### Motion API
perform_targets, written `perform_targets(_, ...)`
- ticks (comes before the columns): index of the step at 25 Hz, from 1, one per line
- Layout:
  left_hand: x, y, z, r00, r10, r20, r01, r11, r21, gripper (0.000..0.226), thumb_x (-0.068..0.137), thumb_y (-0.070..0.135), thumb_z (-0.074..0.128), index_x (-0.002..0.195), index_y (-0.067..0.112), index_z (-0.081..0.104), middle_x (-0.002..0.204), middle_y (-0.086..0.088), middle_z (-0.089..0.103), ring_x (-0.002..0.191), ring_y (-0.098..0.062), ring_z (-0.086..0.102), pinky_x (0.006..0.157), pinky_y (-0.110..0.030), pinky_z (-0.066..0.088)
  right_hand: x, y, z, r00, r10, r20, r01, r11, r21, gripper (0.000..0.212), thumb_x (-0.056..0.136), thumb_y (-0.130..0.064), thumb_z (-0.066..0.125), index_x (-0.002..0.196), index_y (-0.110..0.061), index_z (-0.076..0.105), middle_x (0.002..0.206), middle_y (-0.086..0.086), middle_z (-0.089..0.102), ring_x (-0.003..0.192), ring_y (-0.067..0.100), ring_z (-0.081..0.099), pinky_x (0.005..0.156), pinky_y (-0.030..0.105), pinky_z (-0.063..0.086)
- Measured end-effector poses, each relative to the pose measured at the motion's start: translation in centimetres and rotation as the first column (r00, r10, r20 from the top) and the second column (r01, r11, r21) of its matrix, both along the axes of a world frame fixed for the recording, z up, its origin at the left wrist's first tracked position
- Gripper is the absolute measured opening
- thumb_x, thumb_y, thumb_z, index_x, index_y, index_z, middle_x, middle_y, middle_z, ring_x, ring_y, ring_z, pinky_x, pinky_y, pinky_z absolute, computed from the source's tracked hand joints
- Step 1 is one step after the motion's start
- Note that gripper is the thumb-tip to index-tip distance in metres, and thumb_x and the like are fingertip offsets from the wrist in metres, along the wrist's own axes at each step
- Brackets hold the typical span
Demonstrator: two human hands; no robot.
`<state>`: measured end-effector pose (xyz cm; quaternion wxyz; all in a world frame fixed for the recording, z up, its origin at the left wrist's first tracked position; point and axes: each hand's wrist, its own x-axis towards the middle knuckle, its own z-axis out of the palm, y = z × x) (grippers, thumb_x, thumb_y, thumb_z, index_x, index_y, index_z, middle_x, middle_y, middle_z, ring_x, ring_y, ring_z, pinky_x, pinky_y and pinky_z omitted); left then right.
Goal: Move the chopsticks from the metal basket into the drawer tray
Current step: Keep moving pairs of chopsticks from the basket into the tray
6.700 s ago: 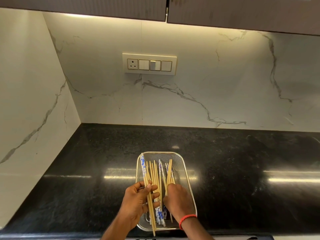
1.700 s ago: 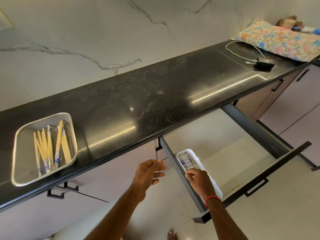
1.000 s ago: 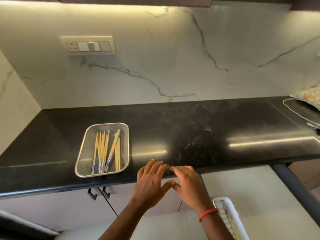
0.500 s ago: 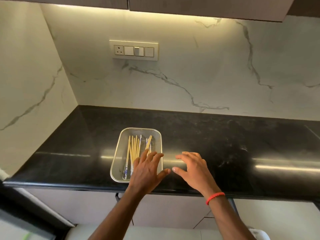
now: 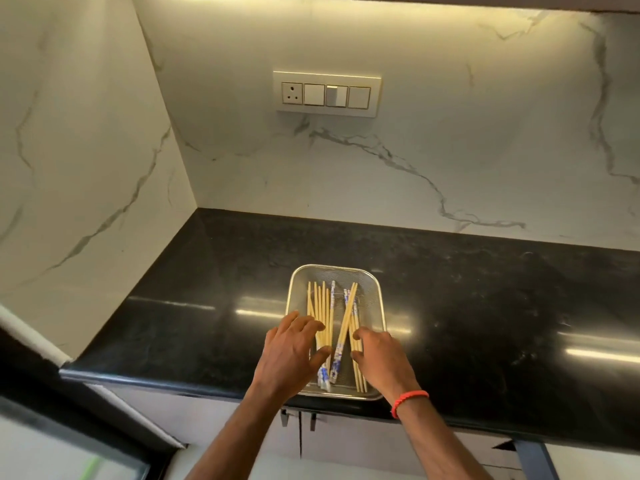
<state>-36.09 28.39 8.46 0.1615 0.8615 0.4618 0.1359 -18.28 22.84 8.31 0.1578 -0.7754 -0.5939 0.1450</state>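
Head view, looking down: my left hand (image 5: 291, 355) and right hand (image 5: 381, 358) are both open, fingers spread and gripping nothing, over the near end of a rectangular fine-mesh metal basket (image 5: 332, 267) with rounded corners, which sits by the front edge of the glossy, speckled black stone countertop (image 5: 485, 306). The chopsticks (image 5: 325, 306) lie inside it: slim pale wooden sticks running lengthwise, several with blue-and-white patterned ends toward me, one crossing diagonally. I cannot tell whether my fingertips touch them.
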Motion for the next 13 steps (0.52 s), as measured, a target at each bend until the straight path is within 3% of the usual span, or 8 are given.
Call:
perform_targets(6, -1.9, 2.6, -0.9, 0.996, -0.085, 0.038, 0.085, 0.996, 0.008, 0.037, 0.093, 0.052, 0.056, 0.124, 0.032, 0.058, 0.141, 0.011, 0.055, 0.142, -0.010, 0.037, 0.115, -0.041, 0.035, -2.1, 1.1, -2.2, 0.997, -0.076, 0.009, 0.076, 0.997, 0.000, 0.028, 0.091, -0.020, 0.066, 0.118, -0.019, 0.058, 0.112, 0.002, 0.072, 0.101, 0.015, 0.071, 0.087, 0.031, 0.060)
perform_targets(10, -1.4, 3.5, -0.9, 0.982, -0.102, 0.157, 0.102, 0.995, 0.009, 0.033, 0.092, 0.051, 0.057, 0.118, 0.031, 0.062, 0.128, 0.011, 0.063, 0.128, -0.005, 0.048, 0.109, -0.039, 0.044, -1.6, 1.2, -0.8, 0.980, -0.196, 0.043, 0.193, 0.978, 0.077, 0.025, 0.091, -0.028, 0.066, 0.114, -0.022, 0.060, 0.100, -0.002, 0.074, 0.086, 0.011, 0.074, 0.073, 0.024, 0.061)
perform_targets(13, -1.1, 4.2, -0.6, 0.964, -0.132, 0.229, 0.126, 0.991, 0.041, 0.032, 0.092, 0.051, 0.057, 0.113, 0.028, 0.065, 0.118, 0.011, 0.068, 0.118, -0.005, 0.054, 0.103, -0.035, 0.048, -0.7, 1.4, 0.9, 0.960, -0.266, 0.085, 0.255, 0.959, 0.127, 0.022, 0.091, -0.022, 0.067, 0.112, -0.022, 0.063, 0.091, -0.002, 0.075, 0.075, 0.010, 0.073, 0.064, 0.023, 0.061)
